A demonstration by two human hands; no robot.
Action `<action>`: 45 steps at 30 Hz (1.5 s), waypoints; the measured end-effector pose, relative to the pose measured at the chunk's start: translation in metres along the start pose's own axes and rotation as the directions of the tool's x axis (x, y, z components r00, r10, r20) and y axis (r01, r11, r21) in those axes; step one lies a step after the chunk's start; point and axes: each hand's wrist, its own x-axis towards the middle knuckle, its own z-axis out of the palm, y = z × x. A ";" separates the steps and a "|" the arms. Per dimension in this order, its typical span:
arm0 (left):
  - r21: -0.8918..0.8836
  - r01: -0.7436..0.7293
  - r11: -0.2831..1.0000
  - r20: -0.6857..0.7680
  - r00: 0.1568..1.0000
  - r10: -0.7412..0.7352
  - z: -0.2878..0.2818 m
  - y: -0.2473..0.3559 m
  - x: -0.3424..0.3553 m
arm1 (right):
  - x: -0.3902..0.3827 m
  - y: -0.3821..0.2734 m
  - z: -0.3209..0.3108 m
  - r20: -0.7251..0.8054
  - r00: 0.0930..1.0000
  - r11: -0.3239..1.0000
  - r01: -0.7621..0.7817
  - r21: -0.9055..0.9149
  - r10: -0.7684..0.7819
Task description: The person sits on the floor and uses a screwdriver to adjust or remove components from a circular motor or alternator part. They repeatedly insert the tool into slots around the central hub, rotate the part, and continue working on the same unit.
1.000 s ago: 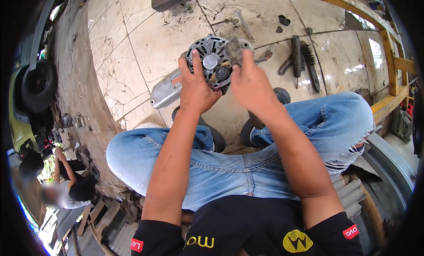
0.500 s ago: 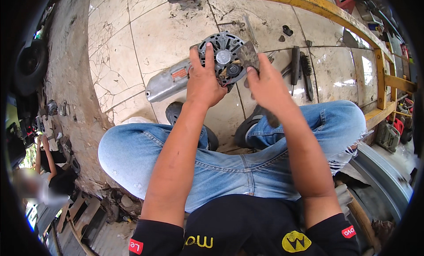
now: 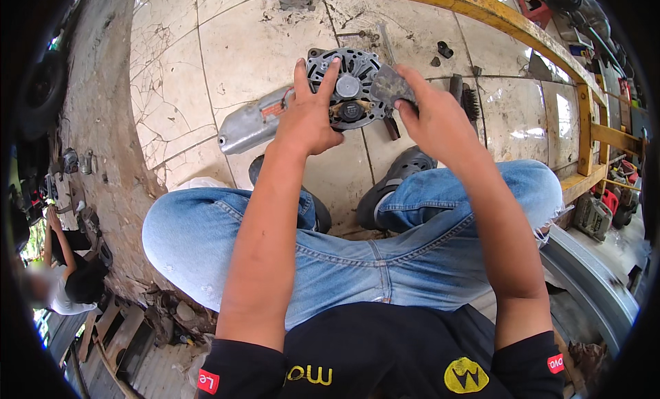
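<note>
A round, slotted metal alternator rests on the tiled floor before my feet. My left hand holds its left side, two fingers reaching forward over the slotted face and the thumb near its lower edge. In my right hand is a worn grey-brown flat piece, pinched under the thumb against the alternator's right rim; I cannot tell its kind. A silver elongated metal housing with a red label lies just left of the alternator, partly behind my left hand.
Right of my right hand lies a wire brush. Small dark parts and a thin metal rod lie farther off. A yellow metal frame bounds the far right. Another person is at the far left.
My right hand has moved slightly right and up with the flat piece. My left hand has shifted slightly left. The alternator's lower part shows more, and my right foot shows more.
</note>
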 end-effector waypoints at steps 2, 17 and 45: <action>-0.045 -0.020 0.999 -0.024 1.000 0.019 0.002 -0.001 0.000 | -0.003 -0.006 0.004 0.023 1.000 1.000 0.003 -0.021 -0.003; -0.107 -0.108 0.988 -0.136 0.986 0.093 0.017 -0.008 0.004 | 0.012 -0.004 0.016 0.088 0.994 0.997 -0.067 -0.025 0.069; -0.112 -0.152 0.982 -0.178 0.975 0.131 0.017 -0.010 0.007 | 0.032 0.004 0.005 0.228 0.972 0.998 -0.045 -0.040 0.053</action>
